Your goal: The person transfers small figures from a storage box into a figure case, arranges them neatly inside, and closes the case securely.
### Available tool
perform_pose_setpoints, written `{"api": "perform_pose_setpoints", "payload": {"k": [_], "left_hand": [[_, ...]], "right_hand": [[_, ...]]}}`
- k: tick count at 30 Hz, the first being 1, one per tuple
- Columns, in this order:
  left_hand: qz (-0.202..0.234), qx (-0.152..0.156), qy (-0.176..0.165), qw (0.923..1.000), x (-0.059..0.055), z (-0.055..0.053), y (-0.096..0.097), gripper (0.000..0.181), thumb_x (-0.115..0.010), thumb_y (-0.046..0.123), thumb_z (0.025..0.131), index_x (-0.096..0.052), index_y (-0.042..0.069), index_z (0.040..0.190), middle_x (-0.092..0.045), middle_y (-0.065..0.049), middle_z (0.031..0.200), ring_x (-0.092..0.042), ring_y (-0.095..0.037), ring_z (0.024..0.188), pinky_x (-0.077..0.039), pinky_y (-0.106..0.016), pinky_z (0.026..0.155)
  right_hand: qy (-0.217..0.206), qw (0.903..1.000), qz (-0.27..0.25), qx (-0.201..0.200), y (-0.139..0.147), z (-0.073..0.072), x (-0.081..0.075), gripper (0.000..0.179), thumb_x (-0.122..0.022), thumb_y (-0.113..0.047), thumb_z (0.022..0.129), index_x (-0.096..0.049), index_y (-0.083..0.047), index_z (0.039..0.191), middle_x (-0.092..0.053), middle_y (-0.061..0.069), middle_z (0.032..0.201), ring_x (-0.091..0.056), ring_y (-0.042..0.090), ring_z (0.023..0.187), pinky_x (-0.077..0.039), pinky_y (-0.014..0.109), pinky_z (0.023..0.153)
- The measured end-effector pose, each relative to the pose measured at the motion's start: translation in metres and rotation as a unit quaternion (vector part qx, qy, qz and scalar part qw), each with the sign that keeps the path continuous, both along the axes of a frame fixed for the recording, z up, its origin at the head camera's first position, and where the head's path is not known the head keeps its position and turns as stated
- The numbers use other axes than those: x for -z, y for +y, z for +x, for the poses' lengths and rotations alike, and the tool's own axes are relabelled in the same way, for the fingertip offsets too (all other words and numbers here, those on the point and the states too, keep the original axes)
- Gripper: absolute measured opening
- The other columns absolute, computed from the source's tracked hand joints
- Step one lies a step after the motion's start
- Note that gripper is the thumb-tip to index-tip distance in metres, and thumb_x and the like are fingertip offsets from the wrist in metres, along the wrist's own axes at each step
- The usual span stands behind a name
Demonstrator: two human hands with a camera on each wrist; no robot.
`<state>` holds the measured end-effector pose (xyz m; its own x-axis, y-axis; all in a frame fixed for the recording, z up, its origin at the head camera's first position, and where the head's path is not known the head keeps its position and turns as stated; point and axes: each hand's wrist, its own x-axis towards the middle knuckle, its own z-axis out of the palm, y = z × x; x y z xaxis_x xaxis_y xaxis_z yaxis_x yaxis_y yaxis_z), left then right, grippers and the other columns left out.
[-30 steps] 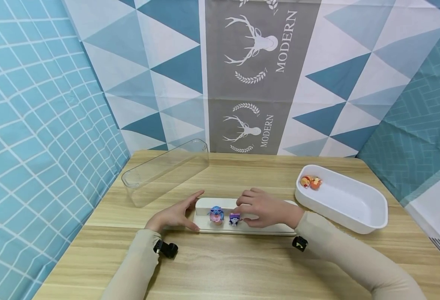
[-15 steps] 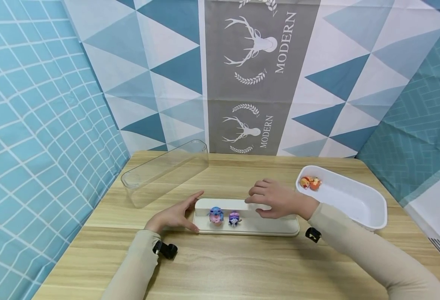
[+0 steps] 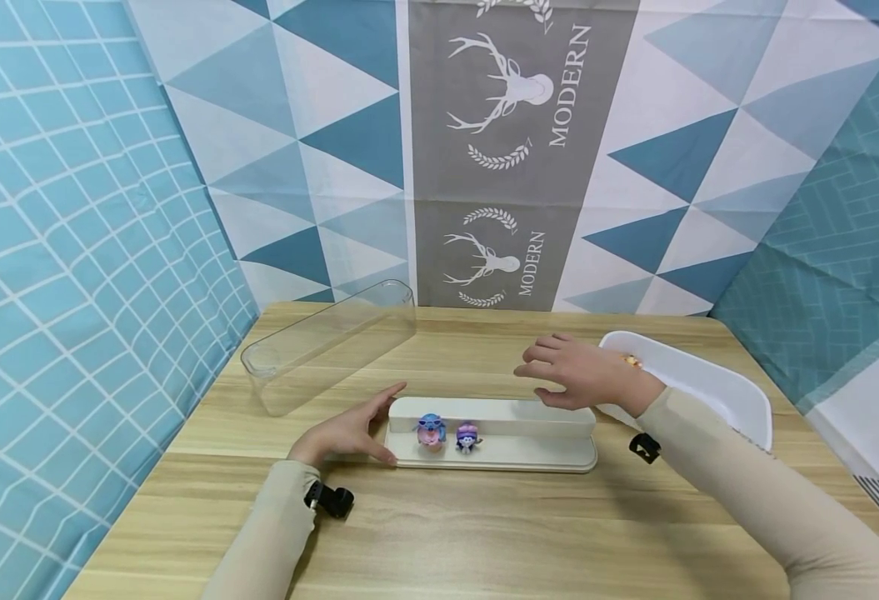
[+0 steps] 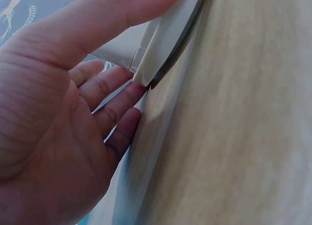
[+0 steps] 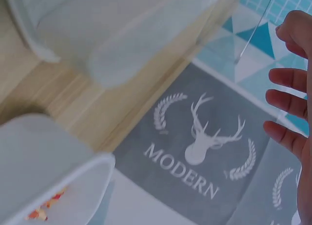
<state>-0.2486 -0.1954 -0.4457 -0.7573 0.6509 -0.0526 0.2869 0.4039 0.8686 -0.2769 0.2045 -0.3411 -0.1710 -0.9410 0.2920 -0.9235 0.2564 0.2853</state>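
A cream stepped display base (image 3: 529, 450) lies on the wooden table, with a blue figurine wearing sunglasses (image 3: 431, 432) and a purple-capped figurine (image 3: 466, 437) standing side by side on its lower step. My left hand (image 3: 345, 429) holds the base's left end, thumb at the front and fingers behind; in the left wrist view the fingers touch the base's edge (image 4: 168, 39). My right hand (image 3: 585, 371) is in the air beyond the base's right end, fingers loosely bent with nothing in them. It partly covers a white tub (image 3: 754, 392) holding small orange figurines (image 3: 631, 361).
A clear plastic cover (image 3: 334, 350) stands at the back left of the table (image 3: 439, 533). Patterned cloth (image 3: 484, 167) hangs behind the table, and blue tiled cloth (image 3: 72, 250) hangs along the left side.
My right hand has come away from the purple-capped figurine, moving right and back toward the white tub. The figurine stays on the base. My left hand keeps its place.
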Motion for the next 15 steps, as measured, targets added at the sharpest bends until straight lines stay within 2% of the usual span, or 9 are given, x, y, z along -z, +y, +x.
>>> {"api": "perform_pose_setpoints", "payload": {"k": [9, 15], "left_hand": [[-0.005, -0.001, 0.003, 1.0000, 0.002, -0.001, -0.001, 0.120, -0.089, 0.009, 0.073, -0.006, 0.006, 0.160, -0.032, -0.024, 0.155, -0.032, -0.038, 0.141, -0.018, -0.054, 0.117], [-0.007, -0.002, 0.007, 0.9999, 0.002, -0.001, -0.001, 0.120, -0.089, 0.009, 0.073, -0.007, 0.006, 0.160, -0.029, -0.024, 0.157, -0.029, -0.039, 0.143, -0.017, -0.054, 0.117]], "right_hand": [[0.023, 0.9985, 0.002, 0.049, 0.026, -0.014, -0.002, 0.039, -0.079, -0.015, 0.078, -0.067, -0.011, 0.115, -0.064, 0.008, 0.104, -0.060, 0.026, 0.091, -0.053, 0.045, 0.078], [0.020, 0.9967, -0.001, 0.078, 0.044, -0.021, -0.003, 0.038, -0.080, -0.012, 0.077, -0.067, -0.008, 0.112, -0.062, 0.008, 0.102, -0.059, 0.026, 0.091, -0.053, 0.045, 0.077]]}}
